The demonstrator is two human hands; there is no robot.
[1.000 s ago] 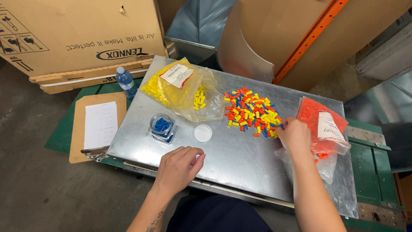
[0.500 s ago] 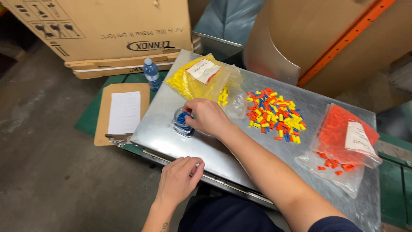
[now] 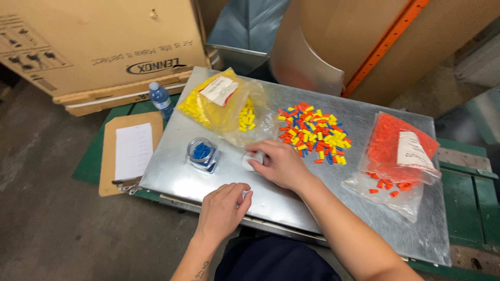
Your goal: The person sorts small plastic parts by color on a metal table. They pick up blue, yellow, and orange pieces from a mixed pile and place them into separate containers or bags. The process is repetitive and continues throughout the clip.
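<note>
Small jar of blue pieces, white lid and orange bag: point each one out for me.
Small jar of blue pieces (image 3: 202,154), head view: on its clear side wall.
White lid (image 3: 248,162), head view: on the left edge showing beside the right hand (image 3: 281,164).
Orange bag (image 3: 388,140), head view: on the orange-filled upper part.

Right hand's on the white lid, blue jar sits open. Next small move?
Probably lift the white lid and carry it left onto the small clear jar. The right hand already rests on the lid, while the jar stands open beside it with blue connectors inside. The left hand lies on the metal sheet near the front edge, free to steady the jar.
</note>
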